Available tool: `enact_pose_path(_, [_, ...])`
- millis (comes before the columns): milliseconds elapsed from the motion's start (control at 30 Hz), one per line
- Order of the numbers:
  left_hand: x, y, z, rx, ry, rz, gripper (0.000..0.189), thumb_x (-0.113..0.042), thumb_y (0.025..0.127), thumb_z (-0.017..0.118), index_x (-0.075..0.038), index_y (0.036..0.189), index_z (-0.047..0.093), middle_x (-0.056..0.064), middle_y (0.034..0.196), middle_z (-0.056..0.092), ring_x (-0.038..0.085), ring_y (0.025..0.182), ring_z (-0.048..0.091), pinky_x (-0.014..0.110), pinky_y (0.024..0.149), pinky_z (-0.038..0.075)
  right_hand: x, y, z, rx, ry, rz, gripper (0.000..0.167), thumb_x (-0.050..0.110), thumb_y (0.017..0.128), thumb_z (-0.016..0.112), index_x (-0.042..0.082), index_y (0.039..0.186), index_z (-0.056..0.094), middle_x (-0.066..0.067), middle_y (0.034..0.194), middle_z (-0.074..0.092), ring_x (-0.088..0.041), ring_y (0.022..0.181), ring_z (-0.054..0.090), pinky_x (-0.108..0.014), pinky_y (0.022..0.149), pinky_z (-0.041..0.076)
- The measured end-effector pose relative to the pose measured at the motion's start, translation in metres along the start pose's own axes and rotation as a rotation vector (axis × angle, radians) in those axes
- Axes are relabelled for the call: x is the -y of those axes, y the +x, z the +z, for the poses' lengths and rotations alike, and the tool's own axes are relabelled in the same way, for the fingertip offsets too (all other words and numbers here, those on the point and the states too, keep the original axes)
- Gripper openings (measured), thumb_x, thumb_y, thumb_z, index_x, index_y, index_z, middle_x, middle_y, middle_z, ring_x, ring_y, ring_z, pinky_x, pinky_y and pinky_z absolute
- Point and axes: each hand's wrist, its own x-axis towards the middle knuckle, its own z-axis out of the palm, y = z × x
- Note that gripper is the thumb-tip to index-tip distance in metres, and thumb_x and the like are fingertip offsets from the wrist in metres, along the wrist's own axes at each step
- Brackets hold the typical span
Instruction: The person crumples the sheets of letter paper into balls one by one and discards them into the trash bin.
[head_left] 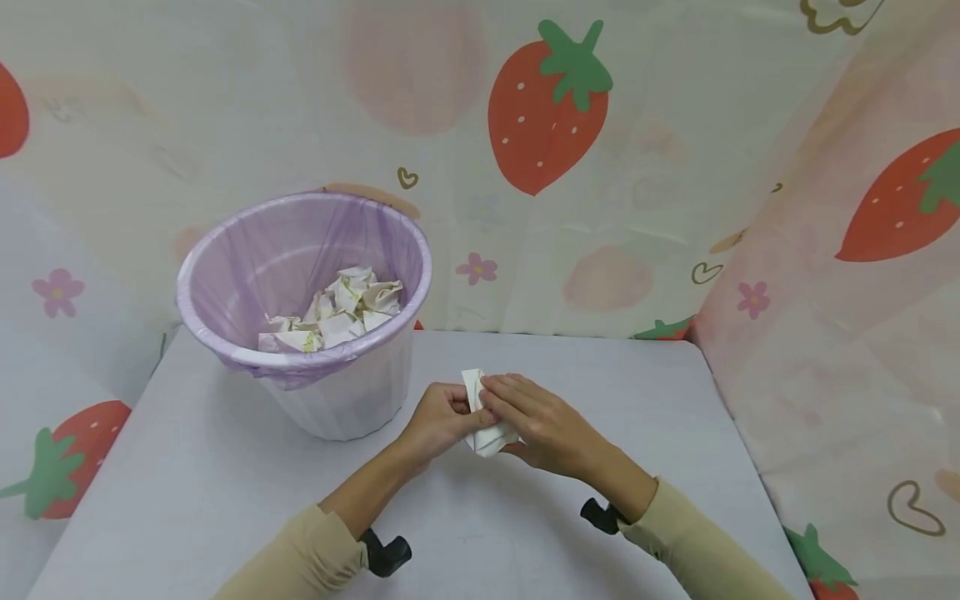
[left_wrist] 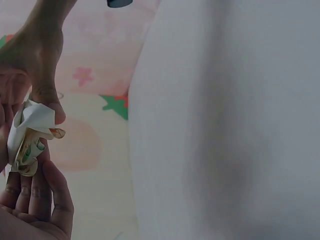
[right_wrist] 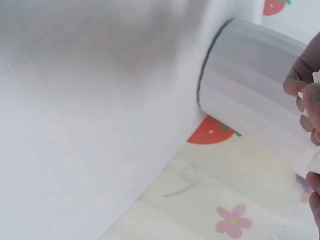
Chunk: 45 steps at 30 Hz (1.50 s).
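Note:
Between my two hands, raised over the table, is a crumpled piece of white paper (head_left: 491,435). In the left wrist view the paper (left_wrist: 35,120) is folded on itself, and brown and green print shows in its creases. My left hand (head_left: 444,423) pinches its left side, with the thumb across the front. On the other side my right hand (head_left: 551,425) grips it, fingers over the top and thumb beneath. Only parts of the hands show at the edge of the right wrist view.
A white bin (head_left: 337,400) with a purple liner (head_left: 247,250) stands at the table's back left. Several crumpled papers (head_left: 341,312) lie inside it. Strawberry-print cloth (head_left: 450,167) hangs behind and beside the white table (head_left: 600,375). Black wrist mounts (head_left: 386,556) stick out below the sleeves.

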Motion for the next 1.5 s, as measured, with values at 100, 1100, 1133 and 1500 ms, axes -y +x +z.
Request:
enact_pose_path(100, [0.002, 0.000, 0.003, -0.012, 0.040, 0.041, 0.025, -0.008, 0.088, 0.076, 0.008, 0.106, 0.071, 0.015, 0.092, 0.075, 0.015, 0.078, 0.070, 0.026, 0.068, 0.057, 0.000, -0.001, 0.001, 0.003, -0.003, 0.009, 0.077, 0.018, 0.063, 0.096, -0.003, 0.128, 0.061, -0.018, 0.133, 0.061, -0.030, 0.122, 0.058, -0.039, 0.109, 0.042])
enact_pose_path(1100, [0.008, -0.008, 0.010, 0.024, 0.778, 0.607, 0.020, -0.021, 0.093, 0.071, -0.010, 0.076, 0.076, -0.009, 0.056, 0.059, -0.001, 0.052, 0.044, 0.017, 0.052, 0.036, -0.005, -0.004, -0.002, 0.056, 0.601, 0.282, 0.039, 0.011, 0.071, 0.091, 0.004, 0.100, 0.066, -0.002, 0.097, 0.070, -0.013, 0.089, 0.065, -0.028, 0.078, 0.057])
enact_pose_path(1133, [0.008, -0.008, 0.010, 0.027, 0.792, 0.602, 0.020, -0.022, 0.093, 0.071, -0.010, 0.078, 0.077, -0.009, 0.057, 0.060, 0.000, 0.053, 0.044, 0.017, 0.053, 0.037, -0.005, -0.004, -0.001, 0.062, 0.602, 0.286, 0.039, 0.011, 0.071, 0.091, 0.005, 0.100, 0.065, -0.001, 0.096, 0.070, -0.012, 0.088, 0.064, -0.029, 0.078, 0.057])
enact_pose_path(1500, [0.001, -0.008, 0.007, 0.080, 0.689, 0.381, 0.025, -0.046, 0.086, 0.076, -0.023, 0.076, 0.072, -0.016, 0.063, 0.056, 0.004, 0.063, 0.049, 0.024, 0.059, 0.039, -0.007, -0.005, 0.002, 0.066, 0.629, 0.361, 0.037, 0.002, 0.073, 0.087, 0.007, 0.099, 0.062, 0.000, 0.096, 0.068, -0.013, 0.088, 0.062, -0.028, 0.076, 0.056])
